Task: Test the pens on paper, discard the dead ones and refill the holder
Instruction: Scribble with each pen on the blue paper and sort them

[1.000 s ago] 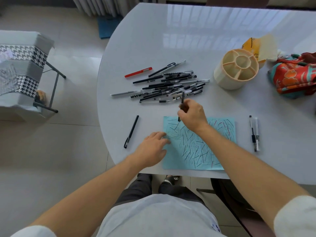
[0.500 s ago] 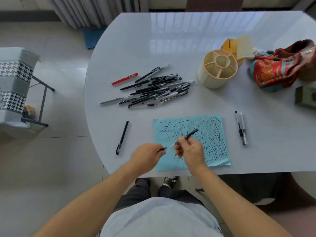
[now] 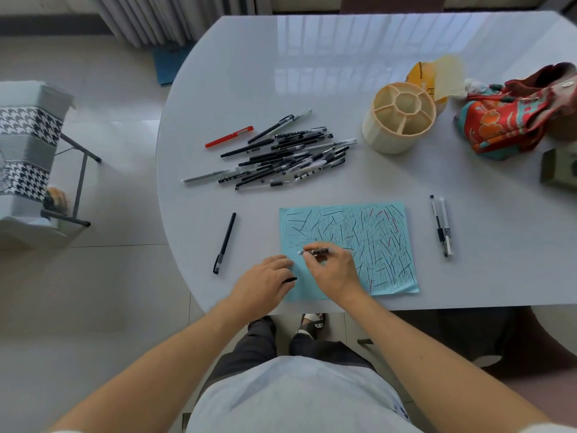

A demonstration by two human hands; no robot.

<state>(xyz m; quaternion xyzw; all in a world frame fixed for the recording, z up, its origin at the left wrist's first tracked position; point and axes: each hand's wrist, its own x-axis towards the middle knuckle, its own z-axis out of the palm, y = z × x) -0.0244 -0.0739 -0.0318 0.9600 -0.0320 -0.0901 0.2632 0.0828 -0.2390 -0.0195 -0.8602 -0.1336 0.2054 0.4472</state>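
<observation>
- Right hand (image 3: 335, 271), lower centre of frame: pinching a black pen (image 3: 315, 251), tip pointing left, over the left part of the paper (image 3: 374, 245).
- Left hand (image 3: 265, 284), just left of the right: fingers curled round a black pen cap (image 3: 288, 279), resting at the paper's lower left corner.
- Paper: light blue, covered with scribbled strokes, flat at the near edge of the white table (image 3: 312, 89).
- Pile of pens (image 3: 281, 154), centre frame above the paper: mostly black, heaped roughly level; one red pen (image 3: 229, 140) at its upper left edge.
- Single black pen (image 3: 224, 242) left of the paper, apart from the pile.
- Two pens (image 3: 441, 225) side by side right of the paper.
- Pen holder (image 3: 398, 121), upper right: cream, round, divided into compartments, tilted, nothing visible inside.
- Patterned cloth (image 3: 512, 110) at far right, beside the holder.
</observation>
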